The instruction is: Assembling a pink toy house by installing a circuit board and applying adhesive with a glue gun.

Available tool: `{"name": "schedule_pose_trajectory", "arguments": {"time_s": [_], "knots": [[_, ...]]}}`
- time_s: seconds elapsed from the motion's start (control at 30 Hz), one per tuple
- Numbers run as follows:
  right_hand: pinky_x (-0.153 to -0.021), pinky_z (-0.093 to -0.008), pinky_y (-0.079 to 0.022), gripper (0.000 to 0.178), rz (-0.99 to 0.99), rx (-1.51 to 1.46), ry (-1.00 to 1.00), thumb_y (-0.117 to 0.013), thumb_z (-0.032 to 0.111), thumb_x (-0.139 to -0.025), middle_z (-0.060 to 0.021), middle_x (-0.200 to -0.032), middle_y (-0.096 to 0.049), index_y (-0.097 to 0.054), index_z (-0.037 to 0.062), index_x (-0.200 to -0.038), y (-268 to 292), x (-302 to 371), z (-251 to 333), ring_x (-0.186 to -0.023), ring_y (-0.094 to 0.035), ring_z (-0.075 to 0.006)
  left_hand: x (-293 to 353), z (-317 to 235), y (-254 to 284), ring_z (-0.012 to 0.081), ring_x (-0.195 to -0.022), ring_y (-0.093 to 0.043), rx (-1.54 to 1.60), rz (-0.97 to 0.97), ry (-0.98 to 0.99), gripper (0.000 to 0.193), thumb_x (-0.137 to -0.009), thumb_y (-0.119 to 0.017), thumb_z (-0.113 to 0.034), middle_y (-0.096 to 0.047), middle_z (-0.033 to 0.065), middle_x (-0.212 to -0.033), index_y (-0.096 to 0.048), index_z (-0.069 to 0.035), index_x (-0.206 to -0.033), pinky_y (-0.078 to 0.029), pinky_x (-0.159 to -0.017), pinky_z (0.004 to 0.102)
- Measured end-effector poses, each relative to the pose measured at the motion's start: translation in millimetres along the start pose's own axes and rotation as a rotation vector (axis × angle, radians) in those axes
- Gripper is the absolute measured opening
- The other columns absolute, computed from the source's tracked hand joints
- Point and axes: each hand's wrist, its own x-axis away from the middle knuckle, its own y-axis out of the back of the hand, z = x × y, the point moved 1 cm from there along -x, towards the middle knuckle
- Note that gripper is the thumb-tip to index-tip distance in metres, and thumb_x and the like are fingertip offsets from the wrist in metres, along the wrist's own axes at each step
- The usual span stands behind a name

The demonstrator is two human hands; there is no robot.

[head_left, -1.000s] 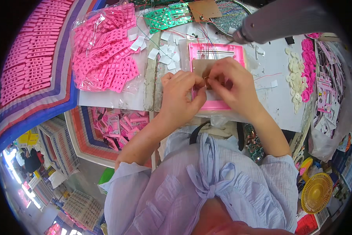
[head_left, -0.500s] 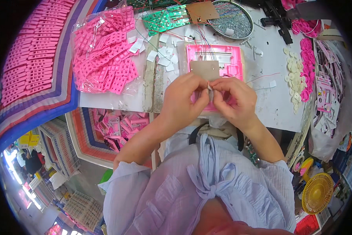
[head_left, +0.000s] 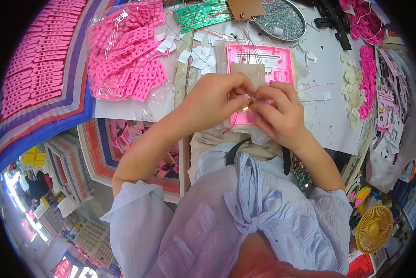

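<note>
In front of me lies a pink plastic casing (head_left: 282, 60), open side up, with a brown circuit board (head_left: 247, 69) on it and thin wires running from its far edge. Over the casing's near half, my left hand (head_left: 219, 99) and my right hand (head_left: 279, 111) meet with fingertips pinched. A small shiny brass-coloured metal piece (head_left: 247, 106) shows between them, against my right fingertips. What the left fingertips hold is too small to make out. A dark red wire (head_left: 233, 123) trails from under my left hand.
A clear bag of pink keypad pieces (head_left: 129, 55) lies at left, near white paper squares (head_left: 198, 58). Beyond are green circuit boards (head_left: 201, 17) and a round tin of screws (head_left: 282, 23). Cream discs (head_left: 351, 88) lie at right. Below left is a box of pink parts (head_left: 124, 134).
My hands have tilted and parted slightly, baring the shiny metal piece between the fingertips. My left elbow has swung outward. The view has shifted a little, so the table appears higher and further right.
</note>
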Motion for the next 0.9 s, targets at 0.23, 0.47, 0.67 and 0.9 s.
{"name": "schedule_pose_trajectory", "arguments": {"time_s": [0.23,0.47,0.67,0.9], "knots": [[-0.075,-0.0369,-0.054,0.014,0.115,0.057,-0.001,-0.073,0.012,-0.071,-0.0054,-0.098,-0.062,-0.066,0.0046,-0.081,-8.9,3.2,-0.3,-0.098,-0.059,-0.0279,7.7,14.6,-17.3,0.0298,-0.077,-0.063,-0.323,-0.195,-0.321,0.022,-0.08,-0.072,-0.004,-0.061,0.0114,-0.083,-0.061,-0.003,-0.099,-0.05,-0.067,0.0393],[-0.076,-0.0379,-0.051,0.017,0.214,0.1,-0.004,-0.069,0.014,-0.073,-0.0051,-0.099,-0.062,-0.07,0.005,-0.087,-8.8,-2.5,5.2,-0.098,-0.057,-0.0261,9.7,15.9,-10.5,0.0268,-0.075,-0.062,-0.2,-0.094,-0.101,0.025,-0.08,-0.071,-0.001,-0.062,0.0101,-0.083,-0.06,-0.003,-0.102,-0.049,-0.068,0.0372],[-0.075,-0.0386,-0.048,0.024,0.37,0.116,-0.08,-0.067,0.014,-0.075,-0.0046,-0.098,-0.06,-0.073,0.0069,-0.097,7.3,6.0,13.6,-0.097,-0.055,-0.0256,33.9,8.0,21.8,0.0156,-0.078,-0.057,-0.657,-0.844,-0.197,0.042,-0.081,-0.075,-0.005,-0.061,0.0049,-0.091,-0.056,-0.002,-0.118,-0.048,-0.069,0.033],[-0.073,-0.0372,-0.048,0.031,0.287,-0.02,-0.065,-0.072,0.011,-0.074,-0.0037,-0.093,-0.06,-0.071,0.0064,-0.104,3.1,3.8,7.7,-0.089,-0.055,-0.0239,96.0,33.6,-65.0,0.0152,-0.073,-0.058,-0.047,-0.276,0.109,0.052,-0.085,-0.075,-0.007,-0.062,0.0057,-0.092,-0.05,-0.003,-0.13,-0.049,-0.068,0.0296]]}}
